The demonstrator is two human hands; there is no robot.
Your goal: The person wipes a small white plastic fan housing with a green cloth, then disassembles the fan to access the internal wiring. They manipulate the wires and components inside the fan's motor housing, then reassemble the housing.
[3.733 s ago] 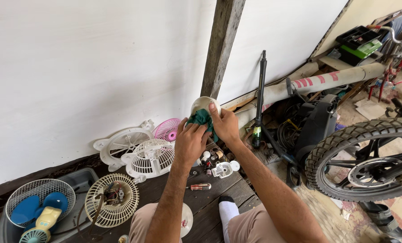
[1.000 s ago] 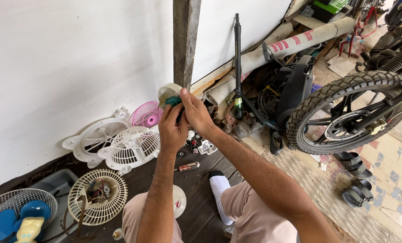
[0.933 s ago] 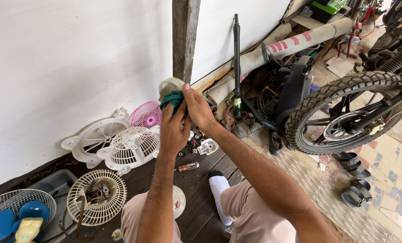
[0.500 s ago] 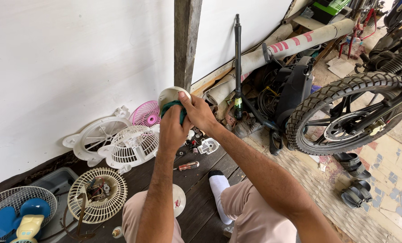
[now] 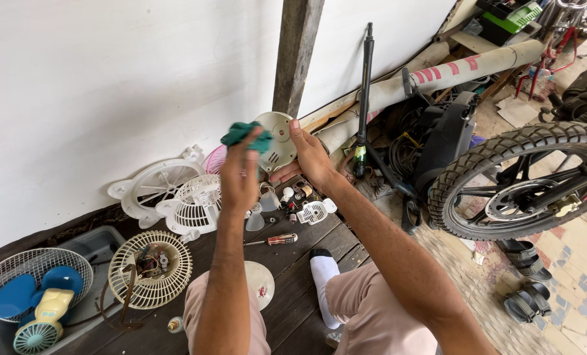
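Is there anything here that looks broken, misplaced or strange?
Yes. Fan parts lie scattered on the dark boards: a cream grille with bare wiring showing, white guards tilted against the wall, a screwdriver loose among small pieces. Nothing looks spilled.

Fan parts and a motorbike wheel around a dark wooden floor by a white wall.

White fan grilles [image 5: 175, 197] lie at centre left, a cream guard with a motor [image 5: 150, 268] below them, and a blue-bladed fan [image 5: 33, 296] in a grey tub at lower left. A screwdriver [image 5: 272, 240] lies mid-frame. A knobby tyre [image 5: 504, 148] fills the right, sandals [image 5: 527, 289] beneath it.
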